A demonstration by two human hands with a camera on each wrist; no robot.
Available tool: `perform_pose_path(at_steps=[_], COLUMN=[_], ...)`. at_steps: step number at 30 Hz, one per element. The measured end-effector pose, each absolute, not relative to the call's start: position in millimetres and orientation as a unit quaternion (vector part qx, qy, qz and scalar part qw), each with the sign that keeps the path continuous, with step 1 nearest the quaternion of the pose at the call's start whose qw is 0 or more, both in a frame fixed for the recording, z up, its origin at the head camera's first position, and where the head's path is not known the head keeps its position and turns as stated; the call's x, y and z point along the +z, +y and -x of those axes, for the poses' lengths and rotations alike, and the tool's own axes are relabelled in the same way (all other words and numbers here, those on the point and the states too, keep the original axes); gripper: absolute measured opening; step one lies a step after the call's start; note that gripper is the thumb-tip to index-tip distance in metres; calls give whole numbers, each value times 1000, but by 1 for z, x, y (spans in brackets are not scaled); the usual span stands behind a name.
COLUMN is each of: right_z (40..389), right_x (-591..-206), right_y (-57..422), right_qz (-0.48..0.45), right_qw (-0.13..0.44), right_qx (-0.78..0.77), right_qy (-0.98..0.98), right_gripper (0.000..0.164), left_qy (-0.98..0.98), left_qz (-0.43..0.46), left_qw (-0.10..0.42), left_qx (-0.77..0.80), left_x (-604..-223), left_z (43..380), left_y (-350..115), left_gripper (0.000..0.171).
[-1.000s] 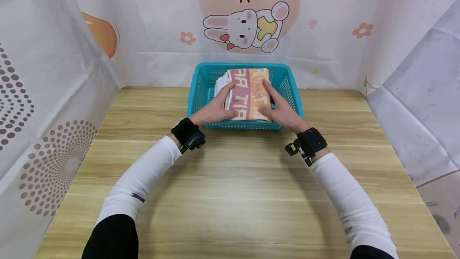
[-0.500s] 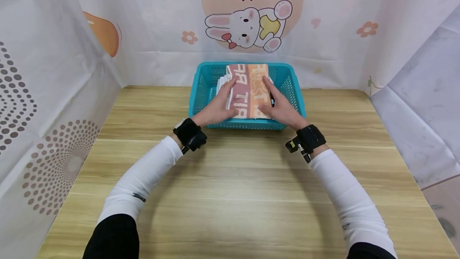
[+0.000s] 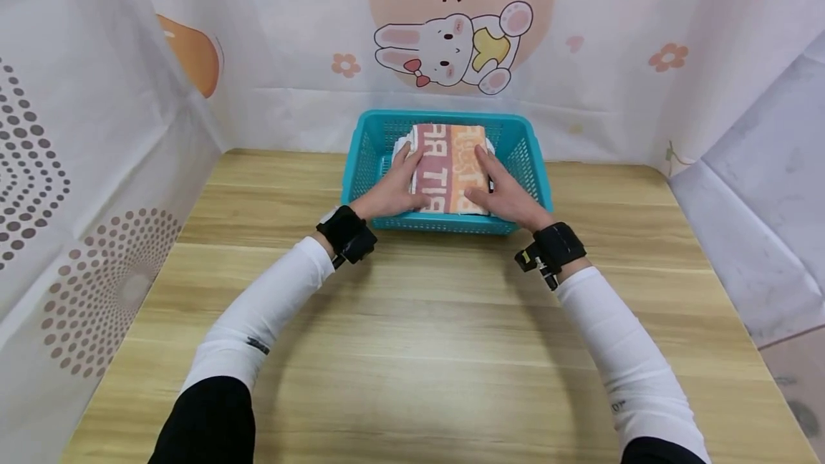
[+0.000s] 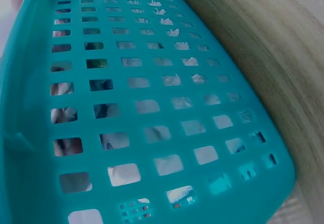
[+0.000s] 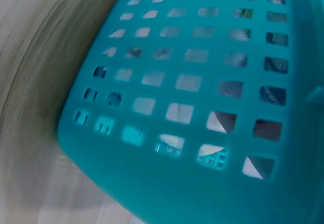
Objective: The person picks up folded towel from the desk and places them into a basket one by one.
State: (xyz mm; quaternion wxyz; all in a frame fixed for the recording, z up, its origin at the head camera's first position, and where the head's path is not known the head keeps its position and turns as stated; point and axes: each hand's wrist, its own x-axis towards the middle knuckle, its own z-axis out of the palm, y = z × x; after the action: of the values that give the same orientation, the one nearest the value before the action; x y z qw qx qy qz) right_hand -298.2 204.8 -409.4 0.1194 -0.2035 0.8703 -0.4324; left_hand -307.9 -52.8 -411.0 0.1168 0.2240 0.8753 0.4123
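Observation:
In the head view, a folded towel (image 3: pixel 450 170), mauve and orange with white lettering, lies on top of folded white cloth (image 3: pixel 401 143) inside a turquoise plastic basket (image 3: pixel 445 223). My left hand (image 3: pixel 392 190) grips the towel's left side, thumb over its near left corner. On the opposite side my right hand (image 3: pixel 510 195) holds it, with the thumb on top near the front edge and the fingers along the right side. Both wrist views are filled by the basket's perforated wall (image 4: pixel 30 82); pale cloth shows through the holes, and the hands' grip is hidden there.
The basket stands at the far edge of a wooden table (image 3: pixel 438 349), close against a printed white curtain (image 3: pixel 277 117). White sheeting (image 3: pixel 773 185) hangs along the right side, and dotted sheeting on the left.
Between both hands, the towel rises slightly at half a second ago, then sits lower again now. The left fingers have spread a little. The head view has shifted slightly.

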Motion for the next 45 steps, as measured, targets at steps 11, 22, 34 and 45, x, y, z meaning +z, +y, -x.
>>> perform_pose_path(at_steps=[11, 22, 34, 45], right_z=[295, 293, 298, 282], right_x=[-417, -411, -408, -405], right_y=[200, 199, 204, 201], right_qz=[240, 248, 235, 248], right_qw=[86, 132, 150, 104], right_qx=[-386, -346, -320, -214], right_qy=[887, 895, 906, 939], right_gripper=[66, 63, 65, 62], left_qy=[899, 914, 921, 942], left_qz=[-266, -247, -266, -272], left_qw=[95, 169, 180, 122], left_qx=[334, 275, 222, 156], left_x=[-416, -411, -408, -408], left_z=[303, 302, 311, 292], left_y=[-55, -48, -41, -49], left_gripper=[67, 61, 60, 65])
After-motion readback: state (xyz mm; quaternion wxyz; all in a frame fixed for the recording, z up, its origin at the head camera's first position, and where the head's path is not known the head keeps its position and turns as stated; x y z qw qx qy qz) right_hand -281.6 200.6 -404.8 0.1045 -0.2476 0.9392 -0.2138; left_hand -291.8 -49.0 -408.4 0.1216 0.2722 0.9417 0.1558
